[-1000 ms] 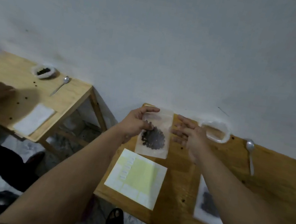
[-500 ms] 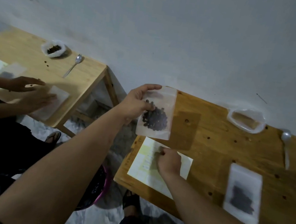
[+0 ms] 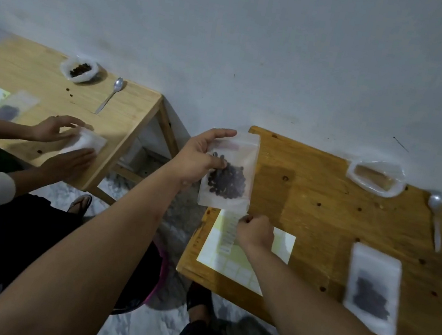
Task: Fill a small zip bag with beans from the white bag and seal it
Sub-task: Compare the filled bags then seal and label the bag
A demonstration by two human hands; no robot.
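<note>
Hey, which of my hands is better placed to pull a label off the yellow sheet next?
Right. The right hand is down on the yellow sheet, fingers curled near its top edge. The left hand is busy holding the bag of beans up in the air.

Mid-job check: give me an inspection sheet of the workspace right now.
Surface: light wooden table, dark specks scattered on it.
Job's things: small translucent zip bag of dark beans held up; crumpled white plastic bag near the wall.
Clutter: metal spoon; second filled zip bag, blurred; pale yellow label sheet.
Hands: left hand grips the zip bag; right hand curled on the label sheet, pinch unclear.
Cables: nothing seen.
Surroundings: grey wall; second wooden table with another person's hands.
</note>
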